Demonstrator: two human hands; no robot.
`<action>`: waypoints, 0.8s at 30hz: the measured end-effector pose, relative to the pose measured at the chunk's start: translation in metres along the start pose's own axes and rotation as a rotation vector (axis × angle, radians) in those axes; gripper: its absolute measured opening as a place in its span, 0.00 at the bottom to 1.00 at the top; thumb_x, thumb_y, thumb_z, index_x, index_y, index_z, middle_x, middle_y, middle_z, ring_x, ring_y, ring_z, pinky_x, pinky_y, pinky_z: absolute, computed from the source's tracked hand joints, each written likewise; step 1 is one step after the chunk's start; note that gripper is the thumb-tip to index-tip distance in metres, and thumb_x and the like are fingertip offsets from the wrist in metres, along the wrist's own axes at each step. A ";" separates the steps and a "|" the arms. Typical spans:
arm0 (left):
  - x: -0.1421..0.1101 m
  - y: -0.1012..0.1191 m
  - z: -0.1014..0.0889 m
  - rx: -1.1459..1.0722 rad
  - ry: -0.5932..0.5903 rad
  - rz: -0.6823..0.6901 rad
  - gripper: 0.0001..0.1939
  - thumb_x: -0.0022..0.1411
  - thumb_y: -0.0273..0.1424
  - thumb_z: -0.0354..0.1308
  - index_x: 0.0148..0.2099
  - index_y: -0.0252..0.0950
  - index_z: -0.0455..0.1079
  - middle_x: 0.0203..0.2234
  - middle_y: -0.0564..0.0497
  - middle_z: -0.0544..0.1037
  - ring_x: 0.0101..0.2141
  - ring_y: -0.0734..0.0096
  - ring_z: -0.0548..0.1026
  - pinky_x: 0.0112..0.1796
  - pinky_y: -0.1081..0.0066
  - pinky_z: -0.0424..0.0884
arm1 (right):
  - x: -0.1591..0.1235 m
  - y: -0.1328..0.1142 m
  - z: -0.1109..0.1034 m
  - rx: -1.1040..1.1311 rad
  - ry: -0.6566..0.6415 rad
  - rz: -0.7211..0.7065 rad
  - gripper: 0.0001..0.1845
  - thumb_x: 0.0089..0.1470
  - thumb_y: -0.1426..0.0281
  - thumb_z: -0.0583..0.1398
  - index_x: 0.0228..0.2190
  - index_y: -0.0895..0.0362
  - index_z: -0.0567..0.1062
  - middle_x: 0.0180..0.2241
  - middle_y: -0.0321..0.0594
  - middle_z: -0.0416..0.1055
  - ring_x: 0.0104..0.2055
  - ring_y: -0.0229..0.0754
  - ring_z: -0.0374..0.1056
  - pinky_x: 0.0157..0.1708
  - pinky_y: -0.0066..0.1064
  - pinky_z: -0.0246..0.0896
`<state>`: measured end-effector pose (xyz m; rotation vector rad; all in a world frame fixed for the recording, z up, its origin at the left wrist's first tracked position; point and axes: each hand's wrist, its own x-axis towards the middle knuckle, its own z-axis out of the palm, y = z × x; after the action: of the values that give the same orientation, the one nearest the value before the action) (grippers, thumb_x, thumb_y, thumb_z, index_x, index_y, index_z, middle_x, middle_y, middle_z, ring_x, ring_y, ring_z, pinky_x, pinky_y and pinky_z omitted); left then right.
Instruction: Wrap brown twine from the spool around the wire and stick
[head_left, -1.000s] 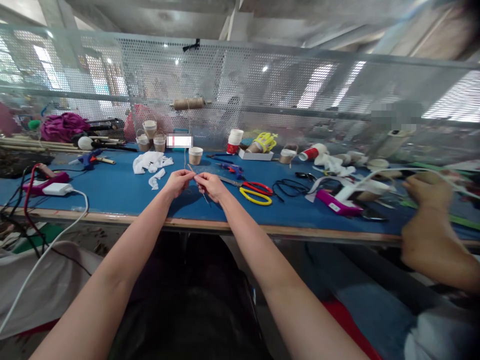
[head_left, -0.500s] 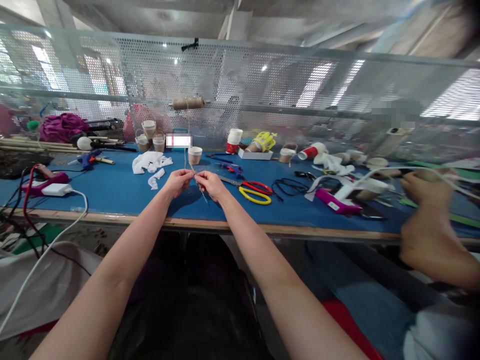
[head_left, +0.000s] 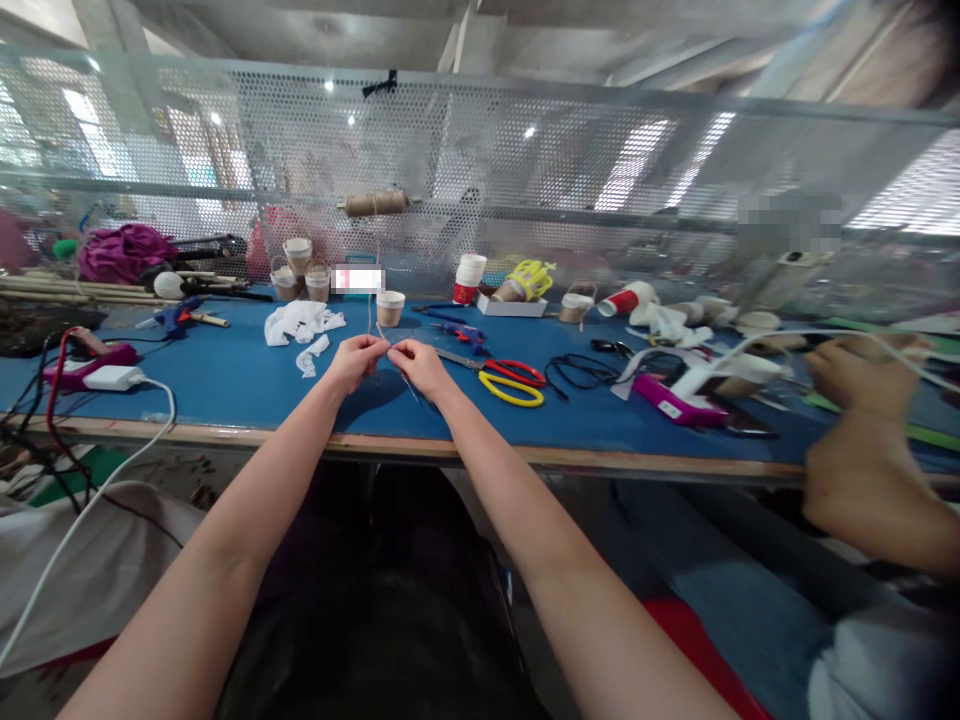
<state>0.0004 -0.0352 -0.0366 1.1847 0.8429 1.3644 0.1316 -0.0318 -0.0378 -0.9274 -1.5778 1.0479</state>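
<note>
- Since the earlier frames: little moved; both hands keep nearly the same spot. Co-worker's hand (head_left: 861,375) shifted slightly rightward at 3 o'clock.
- Head view, clock centred on the paired hands, 12 pointing away from the wearer.
- Left hand (head_left: 354,365): thumb and forefinger pinched closed on a thin light-brown twine strand (head_left: 380,331); remaining fingers curled.
- Right hand (head_left: 421,366): same closed pinch, fingertips meeting the left's. Strand reaches the fingertips from 12; its path between them is too small to resolve.
- Fine strand end trails below right hand, toward 5.
- 12 o'clock: brown-and-cream paper cup (head_left: 390,309), upright on the blue tabletop (head_left: 247,385); farther off, a horizontal brown twine spool (head_left: 375,204) before the perforated metal screen (head_left: 315,140).
- 2–3 o'clock: blue glue gun (head_left: 466,336).
- 3 o'clock: scissors with red and yellow handles (head_left: 513,388), near right hand.
- 10 o'clock: crumpled white tissue (head_left: 300,322).
</note>
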 end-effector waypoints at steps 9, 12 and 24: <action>-0.001 0.002 0.000 -0.088 -0.085 -0.011 0.11 0.44 0.31 0.63 0.25 0.31 0.65 0.08 0.62 0.56 0.11 0.88 0.52 0.15 0.79 0.46 | -0.004 -0.007 -0.002 0.096 -0.124 0.081 0.13 0.40 0.62 0.61 0.20 0.58 0.64 0.15 0.30 0.59 0.15 0.29 0.52 0.14 0.24 0.47; -0.001 0.001 0.001 -0.087 -0.078 -0.012 0.10 0.44 0.30 0.63 0.26 0.30 0.66 0.09 0.61 0.58 0.10 0.88 0.52 0.14 0.79 0.45 | -0.002 -0.003 -0.001 0.063 -0.056 0.048 0.11 0.41 0.64 0.60 0.20 0.58 0.64 0.14 0.29 0.58 0.14 0.28 0.51 0.14 0.24 0.46; 0.001 -0.001 -0.001 -0.061 -0.039 0.018 0.12 0.43 0.31 0.64 0.23 0.31 0.63 0.07 0.62 0.56 0.10 0.88 0.52 0.14 0.79 0.44 | -0.002 -0.001 0.000 0.022 -0.041 0.011 0.10 0.40 0.65 0.60 0.20 0.58 0.66 0.14 0.29 0.60 0.16 0.30 0.53 0.16 0.24 0.47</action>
<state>-0.0005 -0.0343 -0.0373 1.1707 0.7593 1.3677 0.1317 -0.0344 -0.0374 -0.9057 -1.5932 1.0970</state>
